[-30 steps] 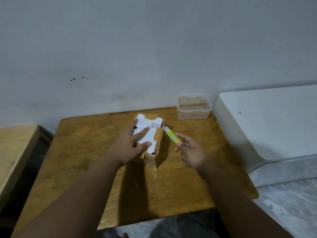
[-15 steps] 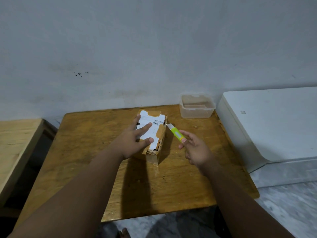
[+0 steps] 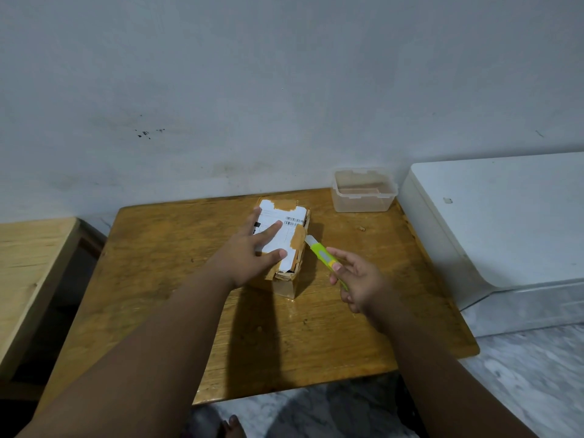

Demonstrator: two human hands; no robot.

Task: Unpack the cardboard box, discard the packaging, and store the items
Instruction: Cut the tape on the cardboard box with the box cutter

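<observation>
I press my left hand [image 3: 249, 257] flat with open fingers on the small cardboard box [image 3: 286, 245] mid-table [image 3: 158, 279], my right hand [image 3: 357, 279] gripping the green cutter [image 3: 322, 252] beside it; the box looks light, soft-cornered, best held from its top.

We press our left hand [image 3: 249, 257] flat on the small taped brown cardboard box [image 3: 284, 248]; beside the box's right edge, our right hand [image 3: 360, 282] grips a lime-green plastic utility knife [image 3: 322, 252], blade tip touching it.

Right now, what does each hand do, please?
Left hand: open, flat on the cardboard box.
Right hand: closed on the green cutter.
</observation>
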